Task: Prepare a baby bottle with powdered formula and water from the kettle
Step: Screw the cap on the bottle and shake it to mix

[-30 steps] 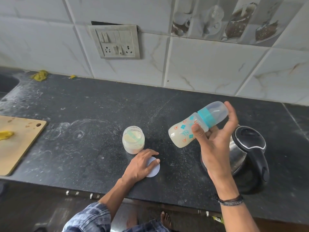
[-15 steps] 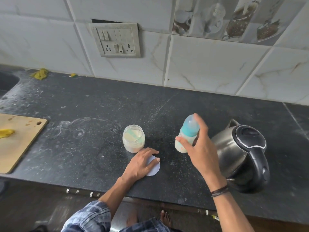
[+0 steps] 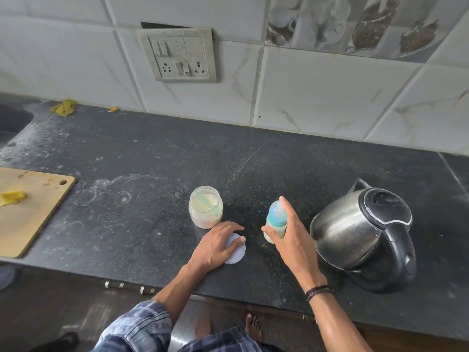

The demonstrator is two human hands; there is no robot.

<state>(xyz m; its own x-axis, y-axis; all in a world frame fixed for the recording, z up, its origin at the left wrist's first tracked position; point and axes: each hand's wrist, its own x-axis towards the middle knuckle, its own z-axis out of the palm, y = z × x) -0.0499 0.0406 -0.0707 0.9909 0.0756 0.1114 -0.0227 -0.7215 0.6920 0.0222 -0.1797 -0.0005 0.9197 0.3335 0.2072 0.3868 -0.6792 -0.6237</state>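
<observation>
Dark speckled stone counter, dusted with white powder, seen from above. The baby bottle, translucent plastic with a teal collar and clear cap, is held upright between formula jar and kettle; the right hand is wrapped round it, thumb on the near side. Whether its base rests on the counter cannot be told. The left hand is laid palm-down, fingers relaxed, on a flat round white lid near the counter's front edge. Just behind stands the open clear formula jar, cylindrical, partly filled with pale powder. The rounded steel kettle, with black lid and handle, stands just right of the bottle. Bare counter extends behind and left, as far as a wooden cutting board.
</observation>
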